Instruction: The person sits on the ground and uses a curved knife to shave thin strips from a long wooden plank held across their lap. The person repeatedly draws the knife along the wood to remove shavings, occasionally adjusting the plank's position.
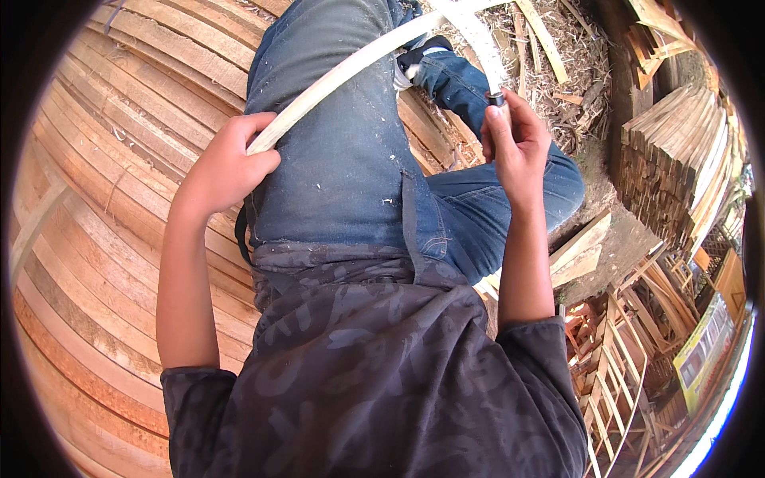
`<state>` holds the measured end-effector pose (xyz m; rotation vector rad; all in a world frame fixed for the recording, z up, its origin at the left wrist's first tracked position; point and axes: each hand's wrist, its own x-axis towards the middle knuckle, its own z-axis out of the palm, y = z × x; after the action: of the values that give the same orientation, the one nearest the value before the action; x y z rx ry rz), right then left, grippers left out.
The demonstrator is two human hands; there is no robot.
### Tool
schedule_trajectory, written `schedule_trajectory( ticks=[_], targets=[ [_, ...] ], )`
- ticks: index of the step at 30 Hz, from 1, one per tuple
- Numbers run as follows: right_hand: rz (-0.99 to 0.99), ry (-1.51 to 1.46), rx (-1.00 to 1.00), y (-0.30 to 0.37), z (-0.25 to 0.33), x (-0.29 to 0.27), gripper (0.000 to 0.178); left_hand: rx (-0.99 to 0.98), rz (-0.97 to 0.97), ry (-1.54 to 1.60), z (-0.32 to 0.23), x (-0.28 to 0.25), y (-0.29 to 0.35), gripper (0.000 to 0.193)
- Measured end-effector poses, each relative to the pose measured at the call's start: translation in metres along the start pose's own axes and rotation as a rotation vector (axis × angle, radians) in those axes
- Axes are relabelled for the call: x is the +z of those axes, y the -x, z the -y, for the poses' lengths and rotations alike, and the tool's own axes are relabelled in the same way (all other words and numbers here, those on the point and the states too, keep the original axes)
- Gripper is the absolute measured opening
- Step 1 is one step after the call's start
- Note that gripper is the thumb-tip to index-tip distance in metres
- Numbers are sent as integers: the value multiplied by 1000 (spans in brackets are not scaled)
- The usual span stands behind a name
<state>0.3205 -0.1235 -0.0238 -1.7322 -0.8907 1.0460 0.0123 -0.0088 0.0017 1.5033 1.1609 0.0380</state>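
Observation:
My left hand is closed around the near end of a long pale wooden strip. The strip rises over my thigh in a curve toward the top edge. In my right hand is the handle of a knife with a dark collar, pinched between thumb and fingers. Its bright, broad blade points up and away, and meets or crosses the strip near the top of the picture. Glare hides the blade's edge, and I cannot tell whether the two touch.
Long sawn boards lie under and left of my legs. Wood shavings and offcuts litter the ground ahead. On the right stand a stack of wooden slats, a slatted frame and a yellow sign.

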Motion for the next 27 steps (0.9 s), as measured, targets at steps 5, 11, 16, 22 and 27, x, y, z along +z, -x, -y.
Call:
schedule_trajectory(
  ticks=[5, 11, 16, 22, 27],
  targets=[
    [-56, -88, 65, -12, 2, -13, 25, -35, 92, 43, 3, -4, -4, 28],
    [108, -119, 149, 0, 11, -3, 30, -34, 34, -22, 4, -4, -1, 36],
    [-268, -415, 127, -13, 3, -7, 26, -32, 93, 4, -1, -4, -3, 29],
    [17, -153, 112, -10, 5, -5, 25, -1, 46, -31, -1, -2, -2, 26],
    [-5, -194, 195, 2, 5, 23, 23, -3, -46, -121, -6, 8, 1, 26]
  ],
)
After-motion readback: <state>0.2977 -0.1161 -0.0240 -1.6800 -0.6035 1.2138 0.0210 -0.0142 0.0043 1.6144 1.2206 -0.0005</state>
